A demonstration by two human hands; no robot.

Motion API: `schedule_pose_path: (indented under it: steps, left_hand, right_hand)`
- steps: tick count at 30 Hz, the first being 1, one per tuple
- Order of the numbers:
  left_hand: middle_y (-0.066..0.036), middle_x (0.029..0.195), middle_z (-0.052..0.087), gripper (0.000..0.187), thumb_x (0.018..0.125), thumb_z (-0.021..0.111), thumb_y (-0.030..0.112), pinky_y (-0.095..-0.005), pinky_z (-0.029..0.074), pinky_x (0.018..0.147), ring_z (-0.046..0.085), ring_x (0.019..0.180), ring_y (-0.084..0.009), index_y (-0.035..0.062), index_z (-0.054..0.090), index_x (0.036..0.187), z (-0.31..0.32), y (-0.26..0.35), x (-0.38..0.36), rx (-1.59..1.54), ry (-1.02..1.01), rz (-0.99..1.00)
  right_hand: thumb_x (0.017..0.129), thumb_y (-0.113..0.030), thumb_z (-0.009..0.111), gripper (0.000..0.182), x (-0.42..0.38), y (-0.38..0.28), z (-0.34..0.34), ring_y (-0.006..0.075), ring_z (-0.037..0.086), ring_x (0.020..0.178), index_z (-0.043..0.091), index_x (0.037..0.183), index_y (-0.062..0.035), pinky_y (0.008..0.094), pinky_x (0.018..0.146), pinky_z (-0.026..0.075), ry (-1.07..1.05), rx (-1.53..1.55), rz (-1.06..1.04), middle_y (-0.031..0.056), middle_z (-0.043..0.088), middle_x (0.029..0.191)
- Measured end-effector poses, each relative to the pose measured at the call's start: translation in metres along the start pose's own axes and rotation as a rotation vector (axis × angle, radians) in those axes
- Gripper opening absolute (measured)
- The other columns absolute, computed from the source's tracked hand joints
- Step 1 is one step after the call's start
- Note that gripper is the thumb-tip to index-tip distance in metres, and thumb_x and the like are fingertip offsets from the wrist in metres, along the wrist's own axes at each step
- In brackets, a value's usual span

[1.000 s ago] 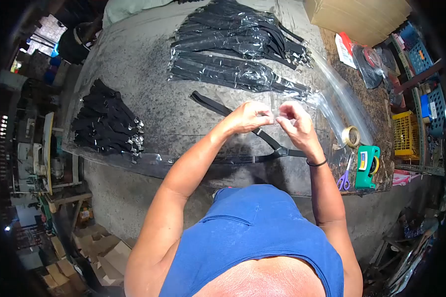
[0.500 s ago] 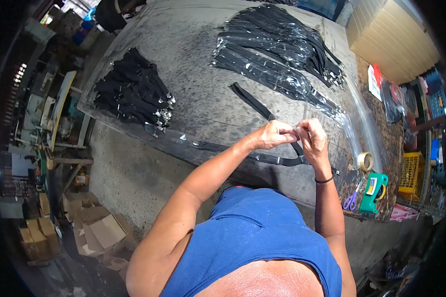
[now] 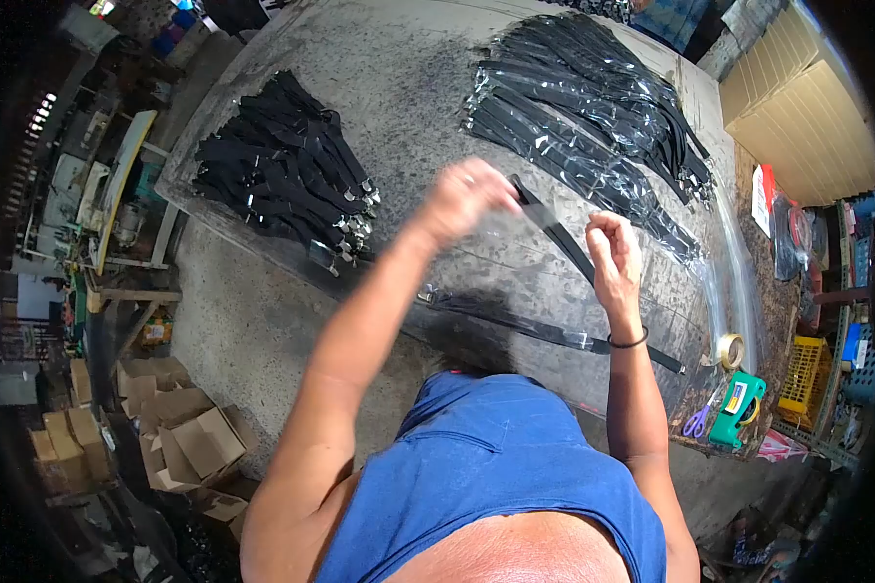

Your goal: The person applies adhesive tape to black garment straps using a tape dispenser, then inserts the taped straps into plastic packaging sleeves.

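Observation:
My left hand (image 3: pixel 465 201) is raised over the middle of the table, blurred, beside the upper end of a black strap (image 3: pixel 566 239). Whether anything is between its fingers is too smeared to tell. A clear plastic piece shows near that strap end. My right hand (image 3: pixel 614 257) is curled, with fingertips close together, at the lower part of the same strap; what it holds, if anything, is hidden. Nearer the table's front edge lies another black strap (image 3: pixel 515 323) with a metal clip and a clear band.
Black straps with metal clips (image 3: pixel 287 165) are heaped at left. Plastic-wrapped straps (image 3: pixel 593 97) lie at the back. Clear sleeves (image 3: pixel 739 262), a tape roll (image 3: pixel 729 351), a green tape dispenser (image 3: pixel 737 410), purple scissors (image 3: pixel 696 422) and a cardboard box (image 3: pixel 797 107) are at right.
My hands have moved apart; the left went up and leftward, away from the right. The view has shifted, so the table items appear slightly displaced.

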State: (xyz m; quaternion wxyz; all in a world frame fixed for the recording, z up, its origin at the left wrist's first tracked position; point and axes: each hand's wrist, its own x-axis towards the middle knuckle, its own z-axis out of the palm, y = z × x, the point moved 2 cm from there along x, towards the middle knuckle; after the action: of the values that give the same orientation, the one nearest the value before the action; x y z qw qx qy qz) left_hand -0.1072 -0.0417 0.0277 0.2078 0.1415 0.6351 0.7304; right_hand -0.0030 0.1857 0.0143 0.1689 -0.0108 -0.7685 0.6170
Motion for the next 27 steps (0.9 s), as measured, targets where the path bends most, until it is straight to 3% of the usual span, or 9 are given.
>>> schedule_pose_path:
  steps: [2, 3, 6, 9, 11, 16, 18, 24, 27]
  left_hand:
    - [-0.009, 0.085, 0.069, 0.031, 0.096, 0.054, 0.030, -0.0317, 0.053, 0.079, 0.064, 0.082, -0.0167, 0.0043, 0.065, 0.083, -0.084, 0.059, 0.015, 0.314, 0.275, 0.326]
    - [-0.009, 0.088, 0.068, 0.035, 0.098, 0.050, 0.034, -0.0312, 0.053, 0.079, 0.063, 0.081, -0.0167, 0.0045, 0.065, 0.086, -0.133, 0.090, 0.019, 0.391, 0.429, 0.317]
    - [-0.015, 0.104, 0.068, 0.035, 0.100, 0.047, 0.031, -0.0334, 0.053, 0.086, 0.065, 0.097, -0.0222, 0.0003, 0.064, 0.103, -0.247, 0.181, 0.008, 0.174, 0.638, 0.600]
    - [-0.021, 0.111, 0.064, 0.033, 0.099, 0.050, 0.022, -0.0360, 0.051, 0.093, 0.064, 0.102, -0.0270, -0.0041, 0.055, 0.118, -0.270, 0.240, -0.006, 0.197, 0.741, 0.700]
    - [-0.020, 0.108, 0.066, 0.028, 0.098, 0.052, 0.021, -0.0351, 0.051, 0.092, 0.065, 0.101, -0.0256, -0.0029, 0.059, 0.110, -0.269, 0.242, -0.003, 0.237, 0.708, 0.698]
    - [-0.010, 0.095, 0.071, 0.022, 0.095, 0.058, 0.023, -0.0334, 0.048, 0.090, 0.065, 0.094, -0.0179, 0.0057, 0.067, 0.084, -0.194, 0.147, 0.044, 0.796, 0.421, 0.402]
    - [-0.008, 0.088, 0.071, 0.024, 0.093, 0.059, 0.016, -0.0333, 0.049, 0.087, 0.064, 0.086, -0.0161, 0.0044, 0.067, 0.074, -0.166, 0.073, 0.065, 0.582, 0.225, 0.185]
    - [0.000, 0.089, 0.066, 0.016, 0.093, 0.059, 0.020, -0.0252, 0.049, 0.072, 0.061, 0.080, -0.0092, 0.0070, 0.066, 0.091, -0.111, -0.139, 0.072, 0.094, 0.035, -0.343]
    - [0.001, 0.095, 0.065, 0.018, 0.094, 0.059, 0.023, -0.0225, 0.047, 0.074, 0.058, 0.088, -0.0068, 0.0071, 0.066, 0.095, -0.087, -0.167, 0.068, 0.106, 0.037, -0.471]
  right_hand:
    - [0.092, -0.015, 0.060, 0.015, 0.018, 0.013, 0.001, 0.0124, 0.053, 0.080, 0.062, 0.097, -0.0011, 0.0260, 0.074, 0.044, -0.006, -0.161, 0.060, 0.0033, 0.057, 0.086]
    - [0.092, -0.015, 0.060, 0.015, 0.027, 0.028, 0.001, 0.0124, 0.053, 0.080, 0.062, 0.097, -0.0011, 0.0260, 0.074, 0.044, -0.009, -0.164, 0.062, 0.0033, 0.057, 0.086]
    - [0.094, -0.024, 0.058, 0.025, 0.051, 0.056, 0.009, 0.0217, 0.058, 0.081, 0.063, 0.098, -0.0005, 0.0317, 0.076, 0.046, -0.069, -0.362, 0.076, 0.0124, 0.060, 0.085]
    - [0.095, -0.024, 0.056, 0.025, 0.083, 0.094, 0.027, 0.0319, 0.061, 0.088, 0.063, 0.101, -0.0010, 0.0373, 0.079, 0.047, -0.139, -0.492, 0.077, 0.0178, 0.062, 0.091]
    - [0.095, -0.024, 0.054, 0.023, 0.104, 0.119, 0.044, 0.0358, 0.060, 0.090, 0.064, 0.100, -0.0032, 0.0405, 0.079, 0.047, -0.245, -0.529, 0.112, 0.0191, 0.062, 0.092]
    - [0.092, -0.034, 0.053, 0.031, 0.138, 0.175, 0.099, 0.0394, 0.062, 0.093, 0.065, 0.091, -0.0046, 0.0442, 0.080, 0.049, -0.346, -0.708, 0.138, 0.0215, 0.064, 0.093]
    - [0.089, -0.034, 0.058, 0.027, 0.139, 0.172, 0.119, 0.0377, 0.059, 0.100, 0.063, 0.096, -0.0082, 0.0468, 0.083, 0.048, -0.391, -0.844, 0.266, 0.0186, 0.063, 0.101]
    - [0.085, -0.031, 0.067, 0.029, 0.126, 0.168, 0.140, 0.0331, 0.052, 0.114, 0.059, 0.104, -0.0100, 0.0495, 0.090, 0.043, -0.566, -0.982, 0.334, 0.0128, 0.060, 0.110]
    - [0.083, -0.026, 0.069, 0.027, 0.122, 0.163, 0.132, 0.0329, 0.057, 0.106, 0.057, 0.098, -0.0074, 0.0463, 0.082, 0.046, -0.560, -0.899, 0.219, 0.0138, 0.062, 0.102]
